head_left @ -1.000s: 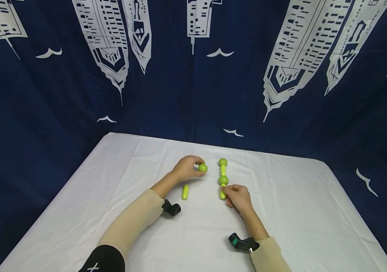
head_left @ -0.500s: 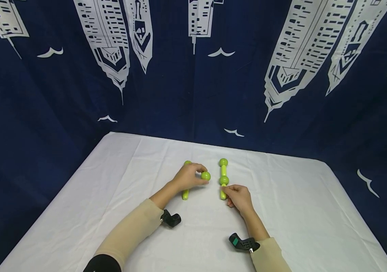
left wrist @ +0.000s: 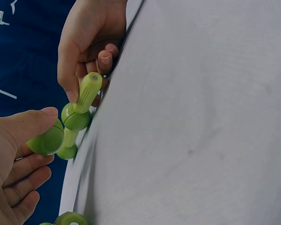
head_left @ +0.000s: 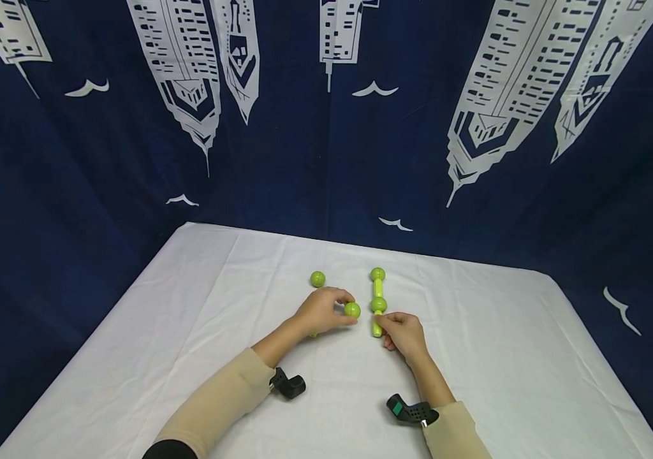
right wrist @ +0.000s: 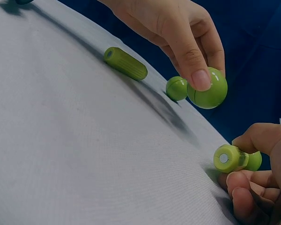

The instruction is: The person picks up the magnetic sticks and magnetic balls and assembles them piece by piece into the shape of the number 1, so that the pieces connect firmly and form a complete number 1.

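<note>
Pinching a green ball (head_left: 352, 310) with fingers of left hand (head_left: 322, 309) (apart from the chain (head_left: 379, 303)). Gripping end rod (head_left: 377, 331) with fingers of right hand (head_left: 405, 331).

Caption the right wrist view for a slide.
Left hand holds green ball, right hand grips stick; loose rod lies on white cloth.

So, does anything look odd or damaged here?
Only the blue backdrop: its printed buildings hang upside down, tapering downward. The green ball in the left hand and the green chain in the right hand show no visible damage.

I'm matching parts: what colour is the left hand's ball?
Glossy green ball, best in the right wrist view.
</note>
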`<state>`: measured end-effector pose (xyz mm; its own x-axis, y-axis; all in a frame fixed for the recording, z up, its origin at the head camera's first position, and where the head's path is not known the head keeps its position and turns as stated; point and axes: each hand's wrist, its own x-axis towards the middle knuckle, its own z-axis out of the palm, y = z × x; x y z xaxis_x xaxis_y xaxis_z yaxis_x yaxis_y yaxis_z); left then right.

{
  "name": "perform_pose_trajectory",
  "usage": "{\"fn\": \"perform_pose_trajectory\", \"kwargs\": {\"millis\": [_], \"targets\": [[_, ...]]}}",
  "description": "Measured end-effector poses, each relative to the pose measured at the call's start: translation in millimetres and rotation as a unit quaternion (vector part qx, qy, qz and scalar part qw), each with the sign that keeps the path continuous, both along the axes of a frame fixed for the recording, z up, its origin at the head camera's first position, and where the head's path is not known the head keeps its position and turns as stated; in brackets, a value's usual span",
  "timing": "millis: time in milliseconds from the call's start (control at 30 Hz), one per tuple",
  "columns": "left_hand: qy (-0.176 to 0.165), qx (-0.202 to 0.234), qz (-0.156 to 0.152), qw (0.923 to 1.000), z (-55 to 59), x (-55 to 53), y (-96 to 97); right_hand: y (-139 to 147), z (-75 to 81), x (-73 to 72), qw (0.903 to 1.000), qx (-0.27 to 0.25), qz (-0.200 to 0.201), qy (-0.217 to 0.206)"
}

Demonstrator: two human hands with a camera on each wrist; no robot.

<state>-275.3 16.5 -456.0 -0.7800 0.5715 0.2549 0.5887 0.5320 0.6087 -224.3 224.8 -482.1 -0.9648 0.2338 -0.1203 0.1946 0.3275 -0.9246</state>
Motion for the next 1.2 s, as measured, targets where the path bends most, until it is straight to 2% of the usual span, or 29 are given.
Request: {"fn": "perform_pose_trajectory", "kwargs": {"millis": [333, 633, 900, 1200], "targets": [[0.013, -0.005, -0.007, 0.9999, -3.3, 9.6, 3.1, -0.4, 1.1, 1.3, 1.0, -0.001, 0.0, -0.001], [0.009, -0.016, -0.02, 0.9996, -2.2, 23.2, 8.8, -0.1, 1.5, 1.8, 1.0, -0.005, -0.002, 0.001], [0.009, -0.023, -0.028, 0.9993, -6.3, 35.0, 14.5, 0.2, 2.0, 0.8, 1.0, -0.003, -0.007, 0.0], [0.0, -0.014, -0.011, 0.9998, -12.9, 45.2, 21.8, -0.4, 1.9, 0.2, 0.9999, -0.008, -0.007, -0.006]]}}
